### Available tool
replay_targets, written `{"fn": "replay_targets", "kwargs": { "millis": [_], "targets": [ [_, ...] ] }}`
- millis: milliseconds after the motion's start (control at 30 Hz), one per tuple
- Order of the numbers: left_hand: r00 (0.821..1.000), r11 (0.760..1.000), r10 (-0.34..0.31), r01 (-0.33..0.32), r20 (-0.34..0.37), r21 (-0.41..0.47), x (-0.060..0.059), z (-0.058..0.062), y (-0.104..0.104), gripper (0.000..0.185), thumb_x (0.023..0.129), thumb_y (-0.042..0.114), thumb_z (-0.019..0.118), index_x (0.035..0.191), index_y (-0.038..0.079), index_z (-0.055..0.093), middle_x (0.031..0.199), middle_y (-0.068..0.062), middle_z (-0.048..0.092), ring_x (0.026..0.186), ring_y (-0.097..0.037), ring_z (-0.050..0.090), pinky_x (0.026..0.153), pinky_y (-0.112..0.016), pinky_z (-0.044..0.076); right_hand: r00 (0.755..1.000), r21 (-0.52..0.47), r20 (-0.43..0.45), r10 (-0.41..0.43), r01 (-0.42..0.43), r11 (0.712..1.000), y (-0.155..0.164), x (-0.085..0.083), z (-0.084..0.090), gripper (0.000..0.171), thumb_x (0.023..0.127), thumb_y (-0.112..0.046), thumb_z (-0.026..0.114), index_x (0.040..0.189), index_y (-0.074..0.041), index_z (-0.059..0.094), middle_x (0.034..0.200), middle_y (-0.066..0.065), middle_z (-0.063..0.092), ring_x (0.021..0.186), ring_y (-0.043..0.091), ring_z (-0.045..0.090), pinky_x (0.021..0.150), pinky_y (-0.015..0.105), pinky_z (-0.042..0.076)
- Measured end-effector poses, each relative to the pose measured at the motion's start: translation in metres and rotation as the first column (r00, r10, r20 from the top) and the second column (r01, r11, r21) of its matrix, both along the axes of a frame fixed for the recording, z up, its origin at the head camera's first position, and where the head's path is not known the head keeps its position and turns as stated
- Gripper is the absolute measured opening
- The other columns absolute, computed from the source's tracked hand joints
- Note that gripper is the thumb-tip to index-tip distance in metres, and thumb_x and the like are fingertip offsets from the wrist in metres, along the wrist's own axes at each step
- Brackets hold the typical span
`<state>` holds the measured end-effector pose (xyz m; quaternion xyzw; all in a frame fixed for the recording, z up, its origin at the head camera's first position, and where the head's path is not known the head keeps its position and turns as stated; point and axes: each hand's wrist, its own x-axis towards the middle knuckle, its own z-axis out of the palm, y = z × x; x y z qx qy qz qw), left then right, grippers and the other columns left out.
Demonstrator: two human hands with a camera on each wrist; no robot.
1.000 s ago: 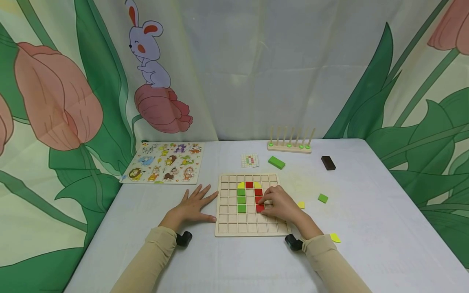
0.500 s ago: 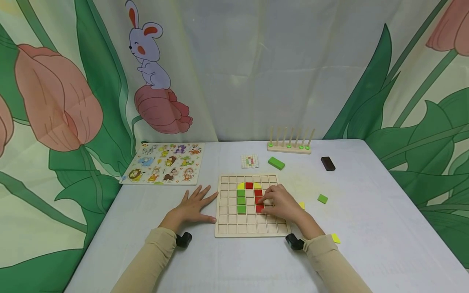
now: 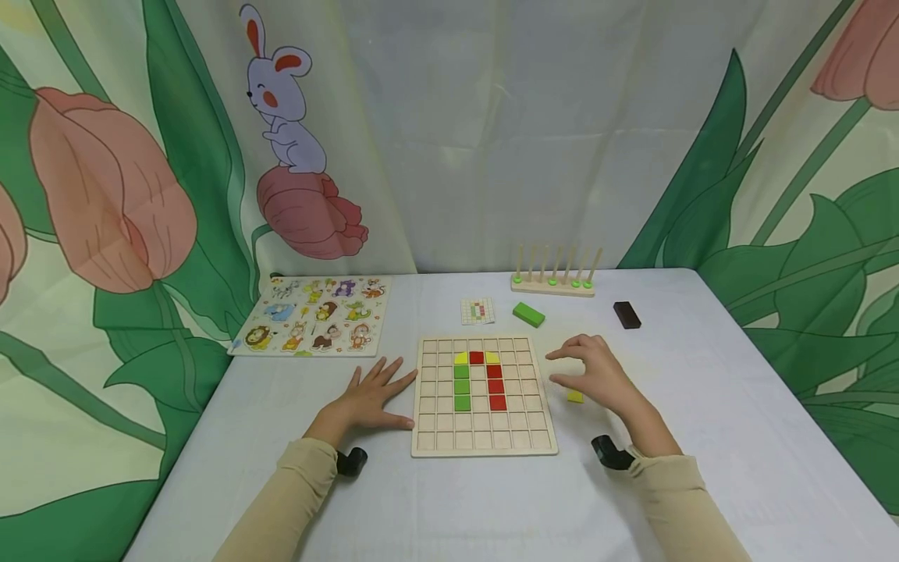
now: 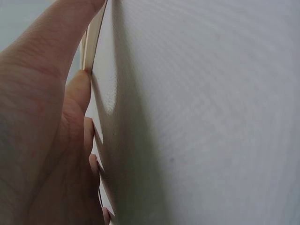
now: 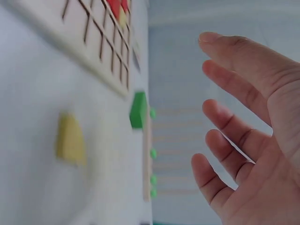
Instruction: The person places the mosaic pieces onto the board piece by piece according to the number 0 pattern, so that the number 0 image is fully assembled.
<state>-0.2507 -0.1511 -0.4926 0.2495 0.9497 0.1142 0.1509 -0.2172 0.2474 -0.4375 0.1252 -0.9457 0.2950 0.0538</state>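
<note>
At the far left of the white table (image 3: pixel 449 507) lies a flat wooden animal puzzle board (image 3: pixel 314 314) printed with coloured creatures. Next along, the left hand (image 3: pixel 370 400) rests flat on the tabletop, fingers straight and spread, grasping nothing, its fingertips touching the left edge of the square wooden grid tray (image 3: pixel 483 396); the left wrist view shows those fingers (image 4: pixel 79 93) pressed against the tray's pale rim. In the tray sit a column of green square tiles (image 3: pixel 461 386), a column of red square tiles (image 3: pixel 495 385), and a top row of two yellow quarter-round pieces flanking another red square. Behind the tray lies a small printed pattern card (image 3: pixel 478 310), with a green rectangular block (image 3: pixel 528 314) just beside it. Right of the tray the right hand (image 3: pixel 597 376) hovers above the table, released, fingers loosely extended and holding nothing. Directly beneath its palm, on the tabletop and just beside the tray's right edge, lies a small yellow tile (image 3: pixel 575 396); it is blurred in the right wrist view (image 5: pixel 70 139). Farther back stand a wooden peg rack with green beads (image 3: pixel 555 279) and a dark brown rectangular block (image 3: pixel 627 314).
</note>
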Motion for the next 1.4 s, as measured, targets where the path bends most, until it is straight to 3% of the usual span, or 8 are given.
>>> {"fn": "replay_targets", "kwargs": {
  "millis": [333, 667, 867, 1400],
  "targets": [
    [1.000, 1.000, 0.007, -0.007, 0.011, 0.009, 0.003, 0.004, 0.000, 0.092, 0.073, 0.070, 0.061, 0.149, 0.033, 0.024, 0.161, -0.004, 0.009, 0.148, -0.036, 0.001, 0.112, -0.068, 0.000, 0.988, 0.030, 0.012, -0.152, 0.152, 0.988, 0.060, 0.013, 0.005, 0.037, 0.079, -0.017, 0.075, 0.113, -0.005, 0.069, 0.113, 0.021, 0.057, 0.105, 0.036, 0.043, 0.076, 0.038, 0.043],
    [1.000, 1.000, 0.008, -0.008, 0.012, 0.001, 0.002, 0.003, -0.001, 0.092, 0.073, 0.071, 0.060, 0.149, 0.034, 0.024, 0.161, -0.003, 0.008, 0.148, -0.035, 0.000, 0.113, -0.067, 0.000, 0.965, 0.013, 0.104, -0.242, 0.242, 0.970, 0.087, 0.018, -0.013, 0.041, 0.081, -0.023, 0.073, 0.116, -0.002, 0.066, 0.118, 0.026, 0.055, 0.107, 0.041, 0.043, 0.082, 0.052, 0.041],
    [1.000, 1.000, 0.006, -0.006, 0.011, 0.001, 0.002, 0.004, 0.000, 0.092, 0.074, 0.071, 0.060, 0.149, 0.034, 0.024, 0.161, -0.003, 0.009, 0.148, -0.036, 0.001, 0.113, -0.067, 0.000, 0.959, 0.024, 0.131, -0.250, 0.249, 0.968, 0.095, 0.017, -0.025, 0.040, 0.082, -0.021, 0.071, 0.116, -0.001, 0.066, 0.120, 0.028, 0.054, 0.107, 0.042, 0.044, 0.082, 0.052, 0.041],
    [1.000, 1.000, 0.005, -0.005, 0.012, -0.002, 0.001, 0.005, 0.000, 0.093, 0.073, 0.070, 0.061, 0.150, 0.032, 0.024, 0.161, -0.003, 0.008, 0.148, -0.035, 0.000, 0.113, -0.067, 0.000, 0.976, 0.069, 0.100, -0.193, 0.186, 0.980, 0.086, 0.007, -0.038, 0.036, 0.078, -0.020, 0.075, 0.109, -0.003, 0.070, 0.112, 0.025, 0.061, 0.103, 0.039, 0.046, 0.083, 0.049, 0.039]
  ]
}}
